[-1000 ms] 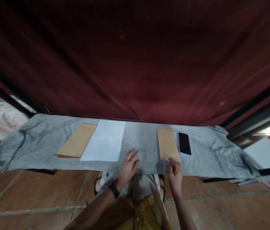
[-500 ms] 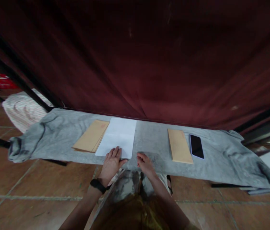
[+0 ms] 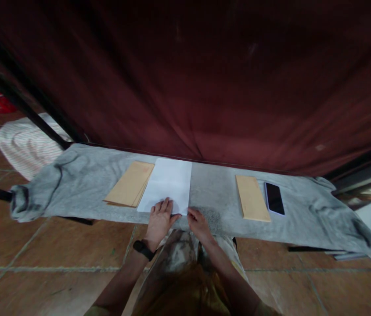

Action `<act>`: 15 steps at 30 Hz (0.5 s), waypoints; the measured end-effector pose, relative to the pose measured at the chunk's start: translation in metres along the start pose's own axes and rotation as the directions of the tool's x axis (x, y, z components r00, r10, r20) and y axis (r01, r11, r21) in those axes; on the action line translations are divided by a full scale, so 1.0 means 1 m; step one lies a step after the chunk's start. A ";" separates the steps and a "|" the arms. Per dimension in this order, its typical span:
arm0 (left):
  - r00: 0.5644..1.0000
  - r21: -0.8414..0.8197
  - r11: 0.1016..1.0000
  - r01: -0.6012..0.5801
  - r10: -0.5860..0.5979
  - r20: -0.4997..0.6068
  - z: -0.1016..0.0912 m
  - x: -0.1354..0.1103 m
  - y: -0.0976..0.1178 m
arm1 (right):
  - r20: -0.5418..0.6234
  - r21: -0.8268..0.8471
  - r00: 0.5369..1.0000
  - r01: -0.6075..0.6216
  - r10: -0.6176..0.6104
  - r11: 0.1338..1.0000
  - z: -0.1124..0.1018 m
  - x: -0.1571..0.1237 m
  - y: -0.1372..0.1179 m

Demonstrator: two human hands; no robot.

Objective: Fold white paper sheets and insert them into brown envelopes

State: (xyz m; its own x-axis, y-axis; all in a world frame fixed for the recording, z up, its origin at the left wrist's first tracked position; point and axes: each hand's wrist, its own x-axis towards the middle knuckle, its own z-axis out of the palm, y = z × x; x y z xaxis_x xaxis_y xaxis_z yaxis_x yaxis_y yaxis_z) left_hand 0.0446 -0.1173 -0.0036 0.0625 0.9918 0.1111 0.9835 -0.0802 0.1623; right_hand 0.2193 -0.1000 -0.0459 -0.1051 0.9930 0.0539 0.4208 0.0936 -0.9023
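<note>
White paper (image 3: 168, 180) lies flat on a grey cloth. My left hand (image 3: 161, 218) rests on its near edge with the fingers stretched out, the thumb toward the right. At the paper's near right corner, my right hand (image 3: 199, 224) has its fingers closed in a pinch on the sheet's edge; the fingertips are small and partly hidden. Left of the paper, touching or just under its edge, is a small stack of brown envelopes (image 3: 129, 183). Another brown envelope (image 3: 253, 198) lies apart, to the right of my right hand.
A phone (image 3: 274, 199) with a dark screen lies beside the right envelope. The grey cloth (image 3: 83, 184) covers a narrow bench or table. A dark red curtain (image 3: 185, 87) hangs behind it, between black metal bars. A striped cloth (image 3: 32, 142) hangs at the left.
My right hand has moved onto the paper's near right corner and pinches it. My left hand stays flat on the sheet, and the whole view has shifted slightly.
</note>
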 end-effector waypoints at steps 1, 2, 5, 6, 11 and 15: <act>1.000 0.006 1.000 0.000 0.000 0.002 0.000 0.000 0.000 | -0.010 -0.023 1.000 -0.012 0.012 1.000 0.001 -0.001 -0.002; 1.000 0.010 1.000 0.000 0.000 0.001 0.000 -0.001 0.000 | -0.017 -0.042 0.999 -0.031 0.030 0.999 0.001 -0.002 -0.004; 1.000 0.007 1.000 -0.004 0.004 -0.011 -0.001 -0.001 0.000 | -0.039 -0.098 0.999 -0.016 0.012 0.995 0.001 -0.004 -0.010; 1.000 0.003 1.000 -0.005 0.005 -0.015 -0.001 -0.001 0.000 | -0.038 -0.107 0.999 -0.004 0.000 0.994 0.001 -0.004 -0.012; 0.999 -0.015 1.000 -0.017 0.017 -0.030 0.000 -0.001 -0.003 | -0.005 -0.115 1.000 0.028 -0.028 0.993 -0.001 -0.003 -0.019; 0.999 -0.027 1.000 -0.011 0.010 -0.038 -0.002 0.000 -0.005 | -0.006 -0.134 0.998 0.069 -0.070 0.989 -0.001 -0.001 -0.021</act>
State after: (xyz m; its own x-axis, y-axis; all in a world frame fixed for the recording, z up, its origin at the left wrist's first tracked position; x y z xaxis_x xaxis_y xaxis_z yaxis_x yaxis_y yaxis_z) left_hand 0.0398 -0.1167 -0.0027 0.0656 0.9865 0.1499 0.9778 -0.0935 0.1875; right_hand 0.2115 -0.1033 -0.0271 -0.1290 0.9844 0.1196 0.5291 0.1704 -0.8313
